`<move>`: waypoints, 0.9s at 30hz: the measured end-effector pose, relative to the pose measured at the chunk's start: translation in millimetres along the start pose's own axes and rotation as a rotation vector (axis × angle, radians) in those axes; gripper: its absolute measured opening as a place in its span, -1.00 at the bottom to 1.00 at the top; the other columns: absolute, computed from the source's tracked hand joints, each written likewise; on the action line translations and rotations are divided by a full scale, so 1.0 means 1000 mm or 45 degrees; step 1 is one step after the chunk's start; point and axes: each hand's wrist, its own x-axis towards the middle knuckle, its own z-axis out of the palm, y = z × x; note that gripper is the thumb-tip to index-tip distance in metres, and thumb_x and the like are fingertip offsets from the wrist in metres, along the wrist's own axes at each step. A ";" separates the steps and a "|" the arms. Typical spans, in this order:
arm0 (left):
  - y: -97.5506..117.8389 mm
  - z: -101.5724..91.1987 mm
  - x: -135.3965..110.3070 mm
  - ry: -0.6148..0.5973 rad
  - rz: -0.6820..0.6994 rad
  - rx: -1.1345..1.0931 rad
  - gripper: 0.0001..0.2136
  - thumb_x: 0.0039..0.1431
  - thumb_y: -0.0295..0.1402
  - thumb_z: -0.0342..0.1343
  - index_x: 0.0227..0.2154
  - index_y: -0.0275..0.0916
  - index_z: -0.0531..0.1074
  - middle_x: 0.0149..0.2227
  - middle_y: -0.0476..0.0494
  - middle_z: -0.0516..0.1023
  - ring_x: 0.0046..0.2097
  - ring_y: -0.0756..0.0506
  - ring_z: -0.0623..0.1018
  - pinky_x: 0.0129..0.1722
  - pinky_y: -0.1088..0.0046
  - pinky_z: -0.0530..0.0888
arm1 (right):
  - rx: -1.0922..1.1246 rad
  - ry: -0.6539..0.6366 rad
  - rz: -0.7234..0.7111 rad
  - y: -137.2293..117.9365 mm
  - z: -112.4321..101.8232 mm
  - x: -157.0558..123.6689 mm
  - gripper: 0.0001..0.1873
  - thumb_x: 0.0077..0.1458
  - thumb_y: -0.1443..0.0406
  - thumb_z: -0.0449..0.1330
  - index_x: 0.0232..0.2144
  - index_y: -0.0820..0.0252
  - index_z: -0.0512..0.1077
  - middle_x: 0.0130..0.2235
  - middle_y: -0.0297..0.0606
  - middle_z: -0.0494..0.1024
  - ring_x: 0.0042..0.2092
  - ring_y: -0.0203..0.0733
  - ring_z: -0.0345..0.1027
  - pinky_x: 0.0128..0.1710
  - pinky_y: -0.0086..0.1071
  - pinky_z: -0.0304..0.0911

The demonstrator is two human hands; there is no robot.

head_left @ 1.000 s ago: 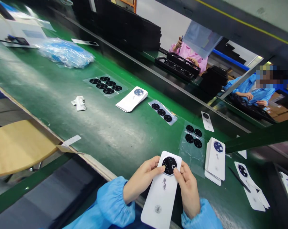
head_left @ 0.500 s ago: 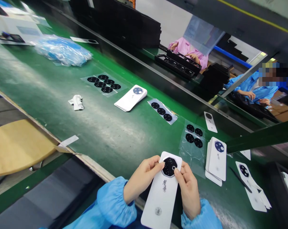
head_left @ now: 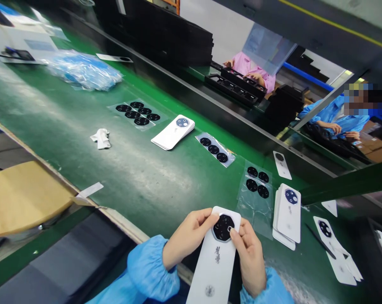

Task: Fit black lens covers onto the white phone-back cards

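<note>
Between my hands is a white phone back panel [head_left: 214, 270], with dark characters and a round emblem printed on it. A black camera lens cover [head_left: 223, 227] with several small rings sits at its upper end. My left hand [head_left: 191, 236] grips the panel's left edge, thumb on the cover's upper left. My right hand [head_left: 248, 249] holds the right edge, thumb pressing the cover's right side. Fingers behind the panel are hidden. Just beyond, a clear film sheet [head_left: 254, 211] carries several black lens covers. To the right lies a stack of white panels [head_left: 287, 215].
Farther back on the green bench [head_left: 140, 169] are another panel stack [head_left: 172, 133], film strips of lens covers [head_left: 213, 149], a crumpled white scrap [head_left: 101, 138] and a blue plastic bundle [head_left: 83, 69]. Dark tweezers [head_left: 320, 240] lie at right. Two people work across the bench.
The panel and both hands sit slightly lower in view. My grip stays the same, with both thumbs still on the lens cover.
</note>
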 end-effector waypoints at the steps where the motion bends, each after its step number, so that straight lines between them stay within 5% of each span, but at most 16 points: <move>1: 0.001 0.000 0.001 0.040 0.025 0.063 -0.44 0.08 0.12 -0.11 -0.38 -0.44 0.21 -0.42 -0.12 0.25 -0.41 0.09 0.23 -0.44 0.61 0.21 | -0.010 -0.006 -0.006 -0.001 0.001 0.000 -0.49 0.04 0.06 0.19 -0.12 0.35 0.23 -0.24 -0.13 0.42 -0.30 -0.26 0.34 -0.44 -0.50 0.21; 5: 0.005 0.000 0.006 0.133 0.063 0.203 -0.49 0.10 0.08 -0.10 -0.44 -0.40 0.14 -0.48 -0.04 0.13 -0.44 0.13 0.18 -0.47 0.64 0.18 | -0.011 -0.027 -0.005 -0.001 0.002 -0.001 -0.49 0.04 0.06 0.20 -0.12 0.34 0.23 -0.24 -0.14 0.43 -0.30 -0.25 0.34 -0.40 -0.48 0.24; 10: 0.003 0.003 0.012 0.126 -0.029 0.019 -0.51 -0.03 -0.02 0.08 -0.51 -0.38 0.03 -0.55 0.01 0.06 -0.52 0.16 0.11 -0.56 0.66 0.07 | -0.030 -0.088 0.012 0.007 -0.004 0.002 -0.50 0.07 0.06 0.17 -0.11 0.32 0.21 -0.24 -0.13 0.42 -0.30 -0.25 0.34 -0.38 -0.45 0.25; 24: 0.007 0.003 0.012 0.194 -0.093 -0.077 -0.51 -0.10 -0.02 0.11 -0.52 -0.39 0.06 -0.55 0.01 0.09 -0.51 0.16 0.13 -0.55 0.65 0.09 | -0.044 -0.152 0.011 0.013 -0.009 0.005 -0.45 0.11 0.05 0.13 0.01 0.27 0.12 -0.14 -0.10 0.39 -0.27 -0.29 0.32 -0.40 -0.52 0.19; 27: 0.007 -0.004 0.011 0.271 -0.019 -0.109 -0.47 -0.08 0.03 0.11 -0.51 -0.39 0.04 -0.53 0.00 0.07 -0.49 0.16 0.12 -0.53 0.65 0.09 | -0.045 -0.086 -0.013 0.014 -0.003 -0.005 -0.45 0.00 -0.02 0.19 -0.17 0.30 0.20 -0.24 -0.12 0.43 -0.39 -0.36 0.29 -0.46 -0.57 0.09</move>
